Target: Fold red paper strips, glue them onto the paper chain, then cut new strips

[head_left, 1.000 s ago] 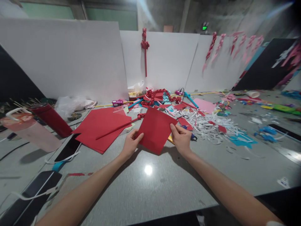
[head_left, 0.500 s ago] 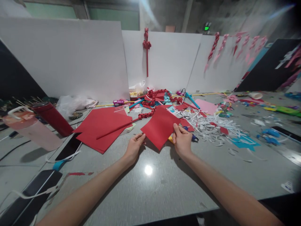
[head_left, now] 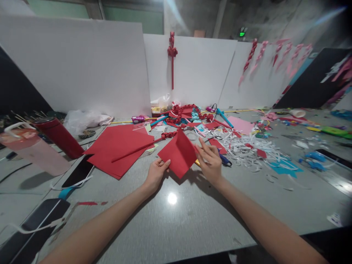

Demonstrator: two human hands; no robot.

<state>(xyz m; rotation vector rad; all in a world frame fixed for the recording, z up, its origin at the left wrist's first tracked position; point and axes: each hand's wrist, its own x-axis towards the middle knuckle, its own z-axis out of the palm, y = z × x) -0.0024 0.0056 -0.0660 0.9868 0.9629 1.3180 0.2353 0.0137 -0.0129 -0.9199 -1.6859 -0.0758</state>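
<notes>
A square of red paper (head_left: 172, 156) is held over the grey table, one corner towards me. A crease line runs down its middle, and the right half tilts up. My left hand (head_left: 154, 174) pinches its left corner between thumb and fingers. At the right edge is my right hand (head_left: 211, 163), its fingers spread and slightly blurred. The fingertips are at the paper's edge; whether they touch it is unclear. Larger red sheets (head_left: 121, 146) lie stacked to the left, with a thin red stick (head_left: 137, 150) with curled red paper at its end on top.
White paper strips (head_left: 242, 146) and dark blue-handled scissors (head_left: 226, 160) lie to the right. A pink bottle (head_left: 41, 154), red flask (head_left: 62, 139) and phone (head_left: 78, 172) stand or lie at left. White boards (head_left: 189, 69) rise behind, with a red paper ornament (head_left: 172, 55) hanging there.
The paper has shifted slightly left and now shows a crease with its right half raised. My right hand's fingers have gone from a pinch on its corner to spread.
</notes>
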